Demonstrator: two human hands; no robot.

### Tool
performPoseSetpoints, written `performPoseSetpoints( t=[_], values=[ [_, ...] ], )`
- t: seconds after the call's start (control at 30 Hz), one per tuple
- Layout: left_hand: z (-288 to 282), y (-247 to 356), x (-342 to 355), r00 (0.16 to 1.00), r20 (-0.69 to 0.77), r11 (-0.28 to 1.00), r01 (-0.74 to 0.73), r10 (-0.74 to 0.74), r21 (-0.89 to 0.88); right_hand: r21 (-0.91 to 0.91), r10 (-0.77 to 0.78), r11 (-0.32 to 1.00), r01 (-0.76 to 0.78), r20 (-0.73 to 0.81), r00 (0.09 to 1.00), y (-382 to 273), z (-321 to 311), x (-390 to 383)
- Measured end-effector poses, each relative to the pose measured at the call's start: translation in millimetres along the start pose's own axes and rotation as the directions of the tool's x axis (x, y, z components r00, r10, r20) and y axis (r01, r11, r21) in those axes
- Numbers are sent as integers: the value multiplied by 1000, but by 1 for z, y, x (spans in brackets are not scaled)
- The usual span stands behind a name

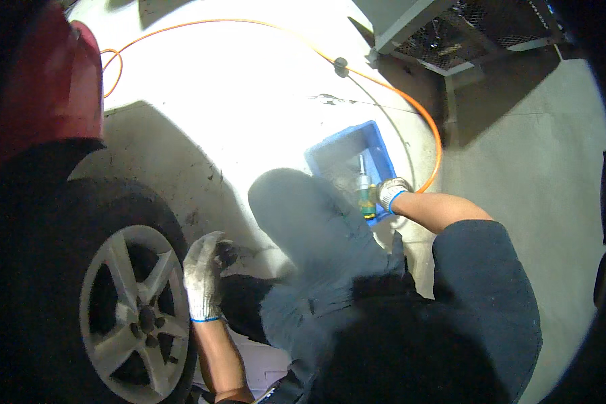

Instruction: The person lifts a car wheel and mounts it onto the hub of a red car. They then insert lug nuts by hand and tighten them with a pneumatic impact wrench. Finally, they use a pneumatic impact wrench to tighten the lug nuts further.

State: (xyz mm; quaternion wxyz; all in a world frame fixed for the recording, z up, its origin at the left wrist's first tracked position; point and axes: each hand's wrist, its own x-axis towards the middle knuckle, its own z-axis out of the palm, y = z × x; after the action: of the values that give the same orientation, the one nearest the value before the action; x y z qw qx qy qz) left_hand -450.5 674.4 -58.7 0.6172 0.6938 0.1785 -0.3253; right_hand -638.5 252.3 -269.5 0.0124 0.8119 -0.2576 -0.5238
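Note:
My left hand (203, 276), in a soiled white knit glove with a blue cuff, is beside the tire (165, 209) of a car wheel. Its fingers curl inward, and a dark patch at the fingertips hides what they hold, if anything. The silver five-spoke wheel rim (145, 293) faces me. Off to the right, my gloved right hand (392, 192) is closed on a green and yellow air wrench (366, 198) with a silver nose. The tool lies over a blue plastic bin (384, 151), partly hidden by the hand.
An orange air hose (438, 141) loops over the floor to my right wrist, with a round dark piece (341, 66) beside it. A red car panel (54, 94) rises at the upper left. A grey mesh-sided metal frame (444, 64) stands at the upper right.

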Motion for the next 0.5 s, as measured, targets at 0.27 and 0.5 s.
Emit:
performPoseSetpoints(
  t=[0.27,0.5],
  values=[
    [41,73,-35,992,42,993,122,-121,-8,-382,-360,844,378,120,925,64,-108,-155],
    [30,190,-97,964,266,597,-224,19,770,-129,-379,912,388,91,921,65,-202,-206]
  ],
)
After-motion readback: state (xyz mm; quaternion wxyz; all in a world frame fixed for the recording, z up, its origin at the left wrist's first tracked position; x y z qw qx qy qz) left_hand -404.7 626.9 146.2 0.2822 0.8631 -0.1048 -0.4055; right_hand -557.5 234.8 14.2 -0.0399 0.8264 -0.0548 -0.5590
